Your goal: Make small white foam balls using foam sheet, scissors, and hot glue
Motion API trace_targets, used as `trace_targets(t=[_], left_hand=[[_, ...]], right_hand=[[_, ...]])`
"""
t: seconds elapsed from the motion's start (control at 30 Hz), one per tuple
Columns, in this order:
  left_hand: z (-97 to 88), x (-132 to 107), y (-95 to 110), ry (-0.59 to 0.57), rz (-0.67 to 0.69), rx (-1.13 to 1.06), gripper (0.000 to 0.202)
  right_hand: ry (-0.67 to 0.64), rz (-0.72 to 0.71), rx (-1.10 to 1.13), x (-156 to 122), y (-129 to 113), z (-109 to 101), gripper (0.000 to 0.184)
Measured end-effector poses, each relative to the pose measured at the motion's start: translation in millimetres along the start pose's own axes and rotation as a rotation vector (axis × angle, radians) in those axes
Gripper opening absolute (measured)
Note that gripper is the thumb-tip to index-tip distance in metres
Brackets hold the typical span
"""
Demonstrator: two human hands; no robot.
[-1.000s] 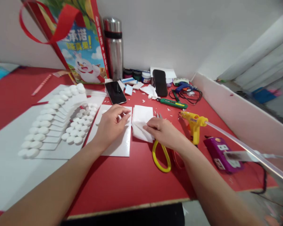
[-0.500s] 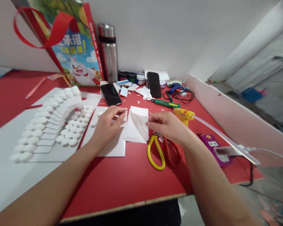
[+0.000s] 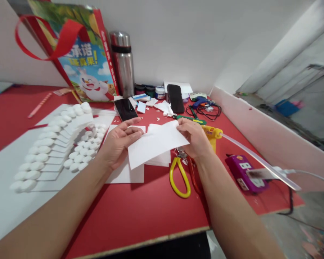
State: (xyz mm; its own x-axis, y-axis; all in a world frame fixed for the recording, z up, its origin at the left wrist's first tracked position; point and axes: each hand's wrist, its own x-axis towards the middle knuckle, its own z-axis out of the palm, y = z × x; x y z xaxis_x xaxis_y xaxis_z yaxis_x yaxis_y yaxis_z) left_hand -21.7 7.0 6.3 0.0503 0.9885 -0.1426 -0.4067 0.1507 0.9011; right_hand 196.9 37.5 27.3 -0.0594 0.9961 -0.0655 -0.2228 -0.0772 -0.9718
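A small white sheet of paper (image 3: 156,144) is held tilted above the table, its right end pinched between the thumb and fingers of my right hand (image 3: 193,136). My left hand (image 3: 121,142) is at the paper's upper left edge, thumb along that edge and fingers stretched apart. Beneath lie more white paper pieces (image 3: 162,159) and a larger white board (image 3: 128,176). Scissors with one yellow handle (image 3: 172,176) and one red handle lie below my right hand, partly hidden by that arm.
At left, a white board carries a fan-like layered piece edged with white discs (image 3: 34,175). Behind are two phones (image 3: 126,109), a steel flask (image 3: 123,68) and a gift bag (image 3: 90,68). To the right are a yellow glue gun (image 3: 212,133) and a purple box (image 3: 243,169).
My right hand has lifted a sheet from the paper pile and tilted it leftward. My left hand's fingers have spread, and it is now at the sheet's edge.
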Motion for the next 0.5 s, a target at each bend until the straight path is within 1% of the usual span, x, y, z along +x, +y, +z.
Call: trace_targets(t=[0.07,0.1,0.17,0.23,0.33,0.43,0.47,0.5], left_hand=[[0.8,1,1,0.03,-0.021,0.018,0.057],[0.8,2,0,0.033,-0.043,0.029,0.058],[0.0,4,-3,0.021,-0.077,0.044,0.068],[-2.2,5,-8,0.025,-0.065,0.048,0.08],[-6.7,6,-12,0.004,0.003,0.084,0.087],[-9.0,4,-13,-0.114,0.04,0.113,0.093],[-8.9,3,-13,-0.159,0.038,0.111,0.094],[-8.5,3,-13,-0.196,0.031,0.104,0.094]], right_hand=[[0.019,-0.002,-0.056,0,8,-10,0.014],[0.025,-0.016,-0.088,0,10,-13,0.014],[0.045,-0.072,-0.154,-2,11,-18,0.016],[0.049,-0.1,-0.219,-3,10,-20,0.019],[-0.036,-0.032,-0.27,-4,5,-20,0.028],[-0.059,0.083,-0.238,-5,2,-17,0.044],[-0.079,0.122,-0.224,-5,3,-15,0.049],[-0.127,0.158,-0.217,-6,4,-13,0.051]])
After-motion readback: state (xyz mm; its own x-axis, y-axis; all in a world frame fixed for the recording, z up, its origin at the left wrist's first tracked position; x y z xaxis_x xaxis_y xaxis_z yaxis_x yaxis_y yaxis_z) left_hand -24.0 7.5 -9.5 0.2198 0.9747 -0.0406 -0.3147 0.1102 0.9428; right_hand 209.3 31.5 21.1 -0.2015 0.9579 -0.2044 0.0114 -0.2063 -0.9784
